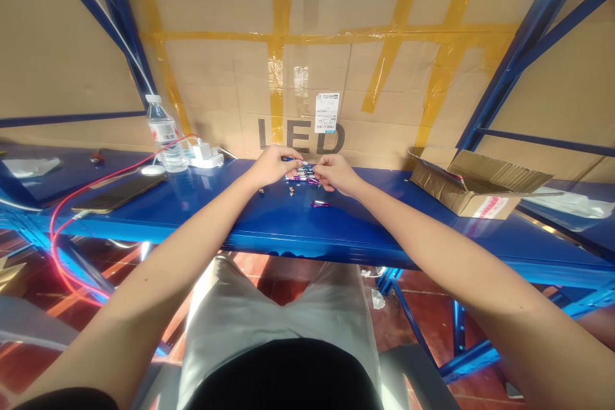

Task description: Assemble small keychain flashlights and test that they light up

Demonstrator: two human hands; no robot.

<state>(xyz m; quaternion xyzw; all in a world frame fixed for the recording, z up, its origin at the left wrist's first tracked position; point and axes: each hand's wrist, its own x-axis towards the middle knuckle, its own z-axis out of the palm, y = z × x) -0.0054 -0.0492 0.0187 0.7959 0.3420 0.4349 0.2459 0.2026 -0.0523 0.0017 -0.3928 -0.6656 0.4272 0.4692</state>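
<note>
Both of my hands are over the far middle of the blue tabletop, close together with their fingertips almost meeting. My left hand point(275, 166) is closed in a pinch, and a bit of blue shows at its fingertips. My right hand point(336, 174) is also pinched; whatever it holds is too small to make out. Between and beneath them lies a cluster of small shiny metallic tubes point(302, 176) in silver, purple and blue. Nearer to me rests a single purple metallic piece point(319, 204). Tiny brass-coloured parts point(291, 191) and a small dark part point(261, 192) are scattered to the left.
A large taped cardboard box point(216, 90) marked LED stands behind the blue table point(298, 230). At left are a water bottle point(166, 134), a white power adapter point(204, 152), a phone point(120, 193) and a red cable point(86, 189). An open carton point(473, 195) sits at right.
</note>
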